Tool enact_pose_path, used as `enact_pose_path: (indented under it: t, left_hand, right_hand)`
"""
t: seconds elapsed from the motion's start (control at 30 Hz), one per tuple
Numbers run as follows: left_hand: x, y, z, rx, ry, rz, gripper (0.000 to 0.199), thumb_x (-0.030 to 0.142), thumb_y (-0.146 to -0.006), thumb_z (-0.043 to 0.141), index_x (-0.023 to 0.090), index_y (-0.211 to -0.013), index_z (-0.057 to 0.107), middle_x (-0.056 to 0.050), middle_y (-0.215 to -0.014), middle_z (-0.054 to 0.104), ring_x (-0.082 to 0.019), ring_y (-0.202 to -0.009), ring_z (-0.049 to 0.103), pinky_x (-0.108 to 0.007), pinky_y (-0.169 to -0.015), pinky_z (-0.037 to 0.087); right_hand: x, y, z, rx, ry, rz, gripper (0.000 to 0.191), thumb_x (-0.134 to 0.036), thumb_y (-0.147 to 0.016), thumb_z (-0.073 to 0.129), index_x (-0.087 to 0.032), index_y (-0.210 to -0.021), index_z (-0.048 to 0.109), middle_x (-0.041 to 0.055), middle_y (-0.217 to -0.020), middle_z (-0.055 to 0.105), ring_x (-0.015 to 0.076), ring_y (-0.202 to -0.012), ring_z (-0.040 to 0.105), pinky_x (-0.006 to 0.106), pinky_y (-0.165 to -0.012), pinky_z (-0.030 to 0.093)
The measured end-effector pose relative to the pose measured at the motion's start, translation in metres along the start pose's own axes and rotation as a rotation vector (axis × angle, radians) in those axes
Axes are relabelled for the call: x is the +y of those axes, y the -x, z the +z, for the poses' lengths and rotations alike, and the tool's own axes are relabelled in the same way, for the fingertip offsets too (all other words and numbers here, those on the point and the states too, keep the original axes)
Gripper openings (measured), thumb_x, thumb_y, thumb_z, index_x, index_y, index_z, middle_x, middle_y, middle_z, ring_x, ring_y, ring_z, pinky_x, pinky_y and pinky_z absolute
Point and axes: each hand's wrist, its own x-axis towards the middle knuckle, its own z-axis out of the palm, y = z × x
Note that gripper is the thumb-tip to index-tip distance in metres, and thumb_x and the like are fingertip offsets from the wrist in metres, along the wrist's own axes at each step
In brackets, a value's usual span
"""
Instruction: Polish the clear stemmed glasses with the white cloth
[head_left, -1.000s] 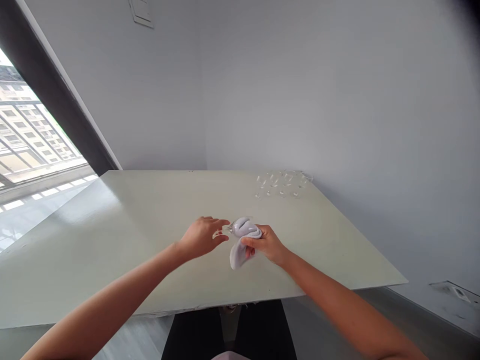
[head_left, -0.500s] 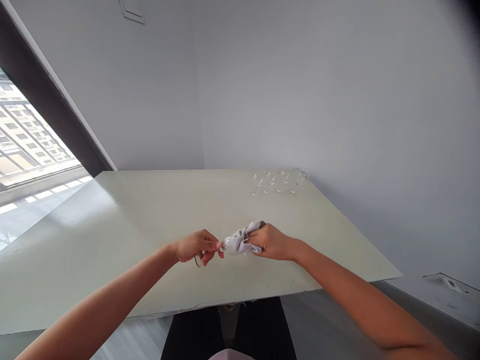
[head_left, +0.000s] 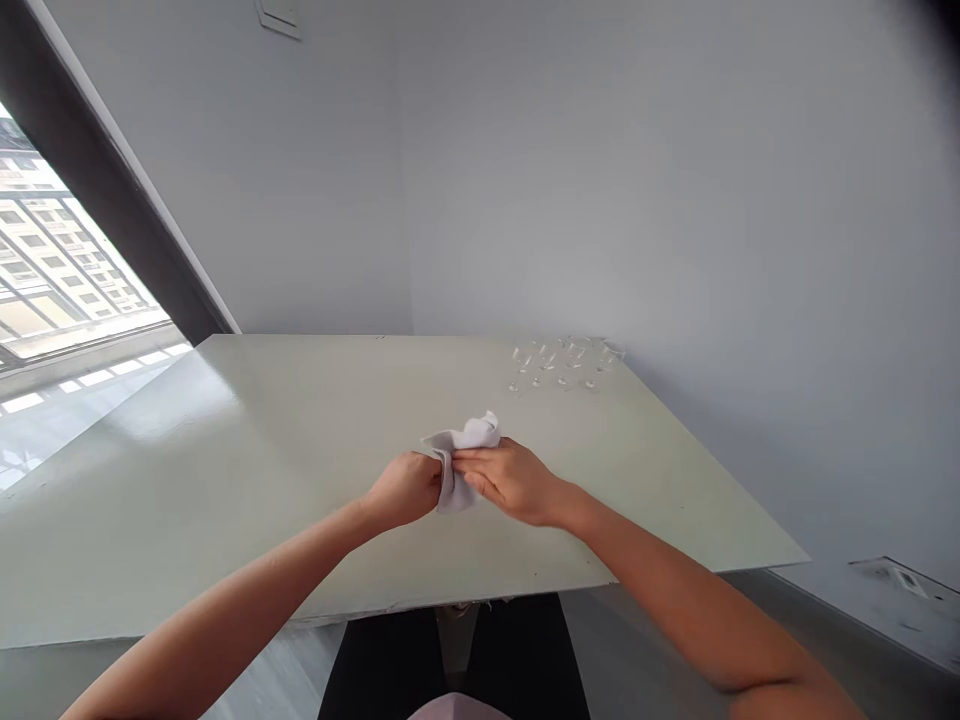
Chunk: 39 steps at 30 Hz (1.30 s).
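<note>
A light grey-white cloth (head_left: 454, 484) is bunched between my two hands above the front part of the pale table. My left hand (head_left: 409, 488) is closed at the cloth's left side; what its curled fingers grip is hidden by the hand and the cloth. From the right, my right hand (head_left: 514, 482) presses the cloth with its fingers together and the thumb below. The small glass is not visible now, covered by cloth and fingers.
Several clear stemmed glasses (head_left: 562, 365) stand in a group at the table's back right, near the wall. The table (head_left: 322, 400) reaches to the walls behind, with its front edge before my legs. A window (head_left: 67, 250) is at the left.
My left hand has turned and moved right against the cloth, its fingers now curled out of sight. The cloth has shifted left and spread upward. The glass end seen earlier is now hidden.
</note>
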Motion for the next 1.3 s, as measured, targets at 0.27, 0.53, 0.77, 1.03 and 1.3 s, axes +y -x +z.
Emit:
enact_pose_path:
  t: [0.27,0.53,0.77,1.03,1.3]
  left_hand:
    - [0.001,0.005,0.01,0.082,0.227,-0.042,0.027,0.041,-0.078,0.044,0.022,-0.074,0.062,0.003,-0.054,0.049,-0.01,-0.052,0.042,-0.022,-0.053,0.031]
    - [0.013,-0.009,0.035,0.271,0.545,-0.232,0.046,0.045,-0.082,0.036,0.023,-0.121,0.043,0.005,-0.056,0.046,-0.01,-0.05,0.042,-0.021,-0.049,0.034]
    - [0.027,-0.018,0.03,0.357,0.99,-0.202,0.048,0.053,-0.084,0.028,0.014,-0.082,0.055,-0.002,-0.064,0.051,-0.011,-0.059,0.047,-0.023,-0.055,0.04]
    - [0.022,-0.027,0.024,0.422,1.228,-0.232,0.06,0.06,-0.08,0.031,0.013,-0.105,0.058,-0.006,-0.076,0.059,-0.014,-0.067,0.054,-0.027,-0.062,0.047]
    - [0.025,-0.037,0.044,0.534,0.832,-0.248,0.046,0.053,-0.083,0.034,0.029,-0.118,0.052,-0.008,-0.104,0.045,-0.017,-0.09,0.051,-0.028,-0.065,0.049]
  right_hand:
    - [0.062,-0.016,0.007,0.237,-1.124,0.554,0.025,-0.037,-0.076,0.055,-0.014,-0.074,0.064,0.0025,-0.066,0.063,0.0149,-0.062,0.057,0.028,-0.058,0.045]
    - [0.029,-0.025,0.059,0.805,-0.748,0.324,0.037,-0.036,-0.086,0.037,-0.028,-0.122,0.045,0.0024,-0.125,0.049,0.0193,-0.116,0.044,0.035,-0.091,0.041]
    - [0.021,-0.028,0.078,0.701,-0.154,0.067,0.04,-0.025,-0.088,0.034,-0.027,-0.126,0.047,0.0015,-0.142,0.029,0.0212,-0.125,0.036,0.036,-0.097,0.039]
    - [0.023,-0.018,0.071,0.743,-0.882,0.225,0.035,-0.034,-0.084,0.047,-0.026,-0.117,0.054,0.0041,-0.119,0.057,0.0201,-0.107,0.052,0.037,-0.091,0.041]
    - [0.029,-0.031,0.067,0.522,-1.232,0.261,0.031,-0.041,-0.077,0.056,-0.021,-0.1,0.062,0.0041,-0.092,0.064,0.0168,-0.083,0.055,0.03,-0.072,0.042]
